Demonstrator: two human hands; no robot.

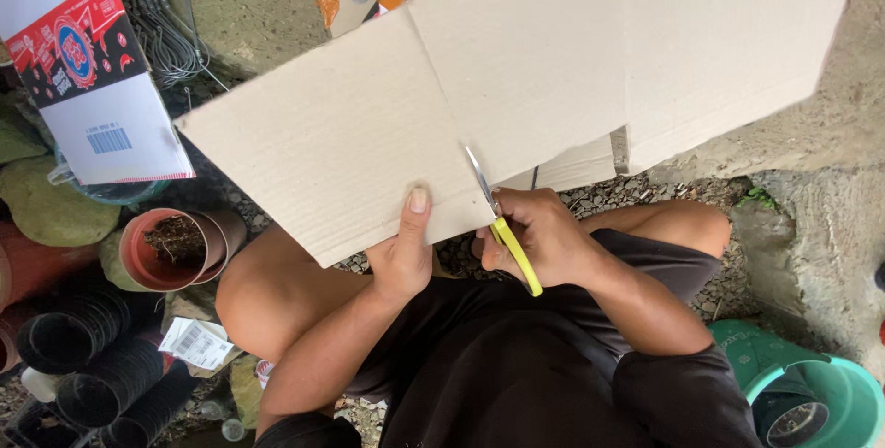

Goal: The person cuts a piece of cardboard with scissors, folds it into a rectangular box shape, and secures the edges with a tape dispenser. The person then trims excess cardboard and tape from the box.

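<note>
Our left hand (pixel 403 254) pinches the big flat brown cardboard sheet (pixel 387 125). At three o'clock, our right hand (pixel 544 241) grips tight the yellow-handled scissors (pixel 502 227), cutting it.

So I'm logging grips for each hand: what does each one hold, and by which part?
The left hand pinches the cardboard sheet at its near edge, thumb on top. The right hand holds the scissors by their yellow handles.
</note>
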